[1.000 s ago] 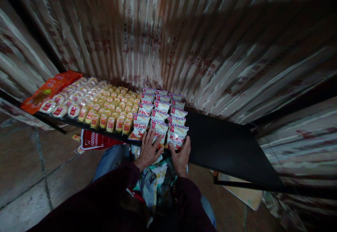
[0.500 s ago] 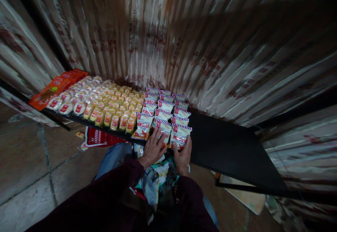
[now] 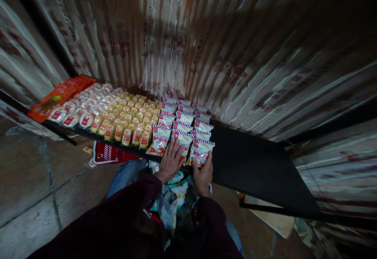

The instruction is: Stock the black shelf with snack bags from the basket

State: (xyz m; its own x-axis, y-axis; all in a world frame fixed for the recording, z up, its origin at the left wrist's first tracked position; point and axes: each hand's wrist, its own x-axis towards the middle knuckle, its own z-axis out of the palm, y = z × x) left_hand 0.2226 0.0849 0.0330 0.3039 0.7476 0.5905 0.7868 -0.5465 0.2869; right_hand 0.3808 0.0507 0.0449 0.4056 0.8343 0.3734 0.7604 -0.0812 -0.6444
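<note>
My left hand [image 3: 170, 163] lies with fingers stretched out over the lower part of a white snack bag [image 3: 182, 138], the middle one of the front row. My right hand [image 3: 204, 176] grips the lower part of the front-right snack bag [image 3: 202, 149], thumb at its left and fingers along its right edge. Another snack bag [image 3: 158, 140] with the same striped top leans just left of my left hand. More such bags stand in rows behind these. In my lap, below both hands, is a heap of green, white and dark plastic packaging [image 3: 176, 196].
Small yellow wrapped cakes [image 3: 126, 136], round white packets [image 3: 70, 120] and orange packets [image 3: 55, 98] fill the left of the black shelf [image 3: 253, 161]. A red basket [image 3: 110, 153] is below the shelf. Striped sheeting [image 3: 176, 35] hangs behind.
My left hand has slid slightly left and its fingers lie flatter on the middle bag. My right hand stays at the front-right bag. The view has shifted a little.
</note>
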